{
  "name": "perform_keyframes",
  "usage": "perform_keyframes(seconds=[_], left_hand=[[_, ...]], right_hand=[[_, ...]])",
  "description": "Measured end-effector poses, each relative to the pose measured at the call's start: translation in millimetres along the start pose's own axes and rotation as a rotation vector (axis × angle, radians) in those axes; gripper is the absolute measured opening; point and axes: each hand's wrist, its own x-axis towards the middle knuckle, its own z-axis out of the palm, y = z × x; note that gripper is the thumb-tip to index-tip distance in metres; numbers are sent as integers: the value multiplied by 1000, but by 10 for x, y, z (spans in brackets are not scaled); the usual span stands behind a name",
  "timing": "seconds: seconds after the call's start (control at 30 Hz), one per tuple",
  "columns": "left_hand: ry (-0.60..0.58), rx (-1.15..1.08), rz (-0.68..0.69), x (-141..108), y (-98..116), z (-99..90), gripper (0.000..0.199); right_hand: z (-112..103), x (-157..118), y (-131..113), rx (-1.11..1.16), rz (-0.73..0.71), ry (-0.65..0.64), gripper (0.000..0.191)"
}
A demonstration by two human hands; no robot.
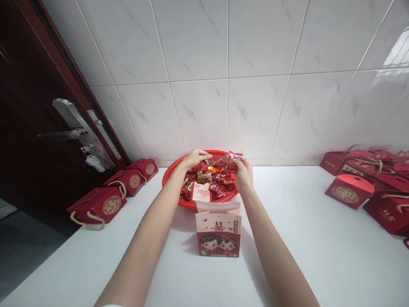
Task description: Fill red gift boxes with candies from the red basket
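Head view: clock directions are taken from the upright paper gift box [219,234] on the white bench [287,238]. Its top is open; its front carries a red 囍 and 2 cartoon figures, while the side label is too small to read.

At 12 o'clock, just beyond it, sits a red plastic basket [167,178] of wrapped sweets [220,177]. A white card [201,192] with pink hearts leans at the basket's near edge, its lettering illegible.

The right hand [244,175], at the basket's 2 o'clock side, pinches a red candy packet [235,157] bearing a black character, not clearly readable. The left hand [195,158] reaches in at 11 o'clock, fingertips by a dark wrapper [208,162]; whether its grip pinches anything, I cannot tell.

Between 9 and 10 o'clock, 3 dark red boxes [131,181] with rope handles and gold emblems form a row. Between 2 and 3 o'clock, more red boxes [348,192] cluster, several gold-lettered.
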Motion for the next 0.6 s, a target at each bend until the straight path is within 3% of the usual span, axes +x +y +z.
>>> perform_keyframes(seconds=[0.43,0.6], left_hand=[[-101,135,-5,-15,10,56,20],[-90,252,-22,-5,-56,44,19]], right_hand=[[-7,23,37,-3,-21,13,21],[-15,29,35,-10,-19,19,19]])
